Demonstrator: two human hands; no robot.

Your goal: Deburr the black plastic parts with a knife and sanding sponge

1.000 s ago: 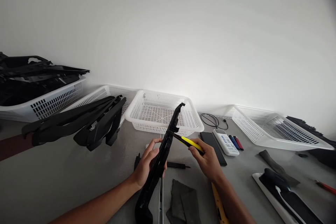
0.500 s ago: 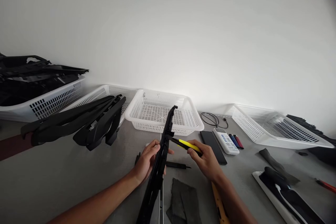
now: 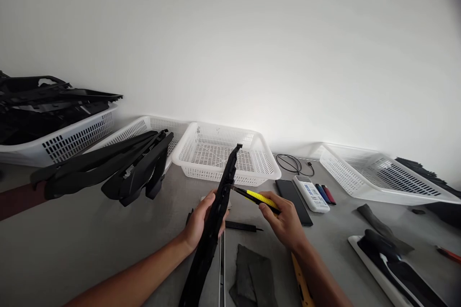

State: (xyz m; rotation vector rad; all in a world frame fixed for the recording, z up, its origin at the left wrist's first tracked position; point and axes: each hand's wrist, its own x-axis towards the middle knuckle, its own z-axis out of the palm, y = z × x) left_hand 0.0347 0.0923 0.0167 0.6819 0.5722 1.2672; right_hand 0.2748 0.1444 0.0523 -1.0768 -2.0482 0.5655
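Note:
My left hand is wrapped round a long black plastic trim strip, held at a slant with its far end over the white basket. In my right hand is a yellow and black utility knife. The knife's tip meets the right edge of the strip, just above my left hand; whether it cuts in, I cannot tell. Below the strip, a thin black tool lies on the table, partly hidden by my left hand. A dark grey cloth lies between my forearms.
A white basket stands ahead. To the left, black trim pieces lie across another basket, beside a heaped basket. On the right are a black phone-like slab, a white box, lighters, a cable and another basket.
The trim strip has rolled slightly in my left hand, and its near end has shifted left. The knife has moved a little, its tip still at the strip's edge.

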